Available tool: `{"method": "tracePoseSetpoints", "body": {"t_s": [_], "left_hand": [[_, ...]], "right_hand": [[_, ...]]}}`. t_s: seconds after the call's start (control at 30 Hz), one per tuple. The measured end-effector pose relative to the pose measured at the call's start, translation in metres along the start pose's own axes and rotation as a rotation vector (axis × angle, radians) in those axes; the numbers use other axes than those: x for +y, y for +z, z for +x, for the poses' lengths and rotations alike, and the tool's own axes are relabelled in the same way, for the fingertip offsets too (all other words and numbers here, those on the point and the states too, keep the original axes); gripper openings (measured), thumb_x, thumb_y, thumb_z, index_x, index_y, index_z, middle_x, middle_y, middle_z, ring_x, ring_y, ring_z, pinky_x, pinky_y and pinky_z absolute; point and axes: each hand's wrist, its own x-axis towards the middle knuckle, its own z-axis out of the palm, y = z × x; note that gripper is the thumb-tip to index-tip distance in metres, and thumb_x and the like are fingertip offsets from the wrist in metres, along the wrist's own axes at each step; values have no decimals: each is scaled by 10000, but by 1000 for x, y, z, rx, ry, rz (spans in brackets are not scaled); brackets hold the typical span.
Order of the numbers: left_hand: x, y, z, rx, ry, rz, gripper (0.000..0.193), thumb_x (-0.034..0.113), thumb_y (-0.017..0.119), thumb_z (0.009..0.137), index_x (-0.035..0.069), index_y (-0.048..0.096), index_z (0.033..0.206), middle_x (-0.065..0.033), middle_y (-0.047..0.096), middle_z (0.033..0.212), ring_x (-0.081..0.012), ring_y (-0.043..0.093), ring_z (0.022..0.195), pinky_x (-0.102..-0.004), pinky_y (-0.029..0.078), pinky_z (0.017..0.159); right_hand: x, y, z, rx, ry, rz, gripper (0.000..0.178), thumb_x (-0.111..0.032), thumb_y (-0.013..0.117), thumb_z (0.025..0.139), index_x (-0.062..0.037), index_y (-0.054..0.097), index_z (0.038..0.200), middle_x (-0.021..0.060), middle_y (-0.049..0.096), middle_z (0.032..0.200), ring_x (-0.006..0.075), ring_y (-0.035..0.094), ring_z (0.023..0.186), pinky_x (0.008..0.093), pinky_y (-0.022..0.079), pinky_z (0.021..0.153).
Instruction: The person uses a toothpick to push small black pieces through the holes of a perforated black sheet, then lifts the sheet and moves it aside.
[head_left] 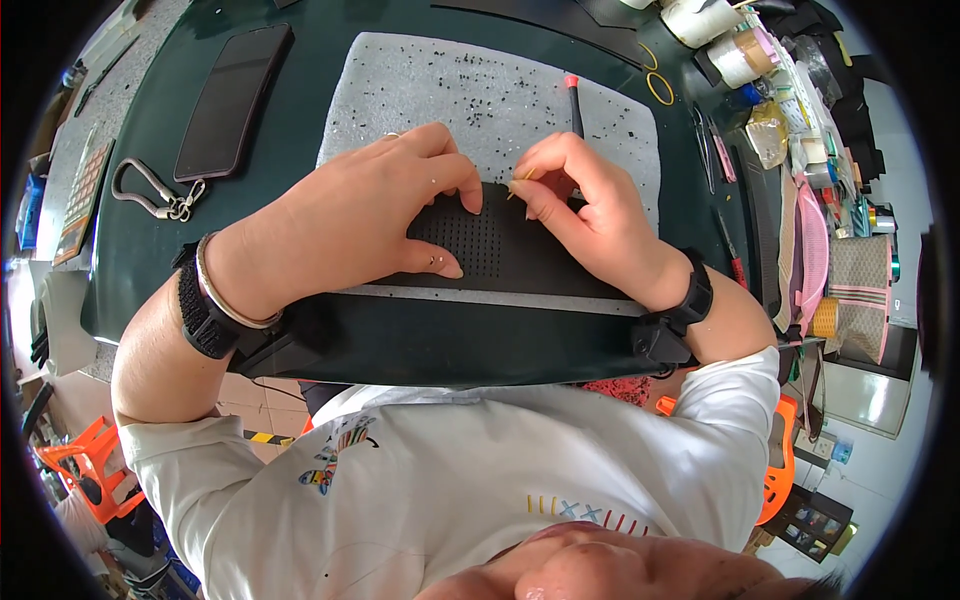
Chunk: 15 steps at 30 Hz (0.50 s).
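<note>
A dark, flat panel [545, 262] with rows of small punched holes lies on a white foam sheet [430, 95]. My left hand [385, 205] rests over the panel's left part, thumb and fingertips apart and touching its surface beside the holes. Above the panel's upper edge, my right hand [595, 200] pinches a thin yellow strand [528, 174] between thumb and forefinger. Whether it is thread or something stiffer cannot be made out. The other right fingers are curled. Just beyond that hand, a slim black tool with a red end [572, 85] lies on the foam.
Black specks dot the foam. A phone [232, 100] and a grey wrist strap [150, 190] lie to the left on the dark green table [200, 320]. Yellow-handled scissors [658, 85], a red-handled tool [738, 270] and thread spools [740, 58] are at the right.
</note>
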Motion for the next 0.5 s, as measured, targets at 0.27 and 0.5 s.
{"method": "tracePoseSetpoints", "body": {"t_s": [0.27,0.5], "left_hand": [[0,0,1,0,0,-5,469,155,903,770,96,661,1168,-78,578,1170,-287,654,1066,-389,549,927],[0,0,0,-2,-5,-6,471,158,904,772,95,661,1170,-78,579,1173,-286,654,1065,-387,548,925]], "right_hand": [[-2,1,-1,28,-3,20,118,-33,692,1005,-35,590,1065,54,653,960,116,648,732,251,510,645],[-2,-1,-3,-41,-49,-40,129,20,675,1007,-19,576,1080,77,659,1029,104,670,764,229,521,661]]}}
